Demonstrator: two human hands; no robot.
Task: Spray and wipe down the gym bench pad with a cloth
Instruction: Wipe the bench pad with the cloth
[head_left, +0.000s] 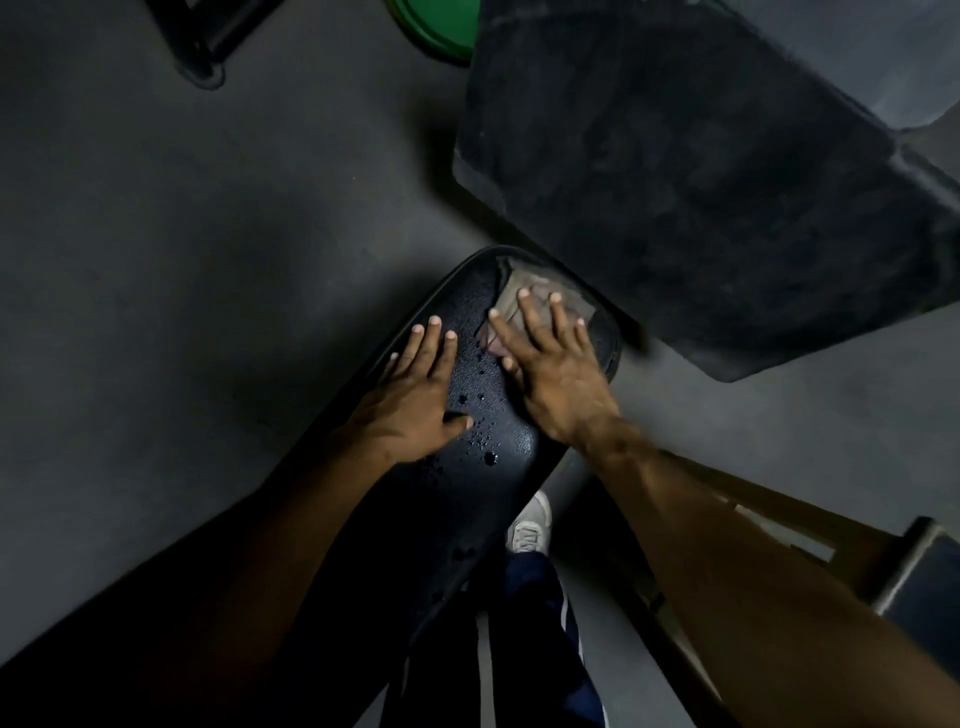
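- In the centre of the frame lay the bench pad (483, 467), already sprayed; droplets (480, 441) remained, so wiping was left.
- The right hand (550, 364) pressed flat on the cloth (524, 291) at the pad's far end.
- The left hand (415, 389) rested open, grasping nothing.

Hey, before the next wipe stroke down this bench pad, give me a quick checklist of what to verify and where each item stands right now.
1. Cloth flat under the right hand: ok, palm and spread fingers press it at the pad's far end.
2. Left hand steadying the bench pad: ok, flat on the left side.
3. Spray on the surface: ok, droplets sit between the hands.
4. Wipe path toward the body: not ok, the left thumb reaches into the wet strip.
5. Spray bottle within reach: cannot tell, none in view.
6. Shoe clear of the pad: ok, on the floor beside it.
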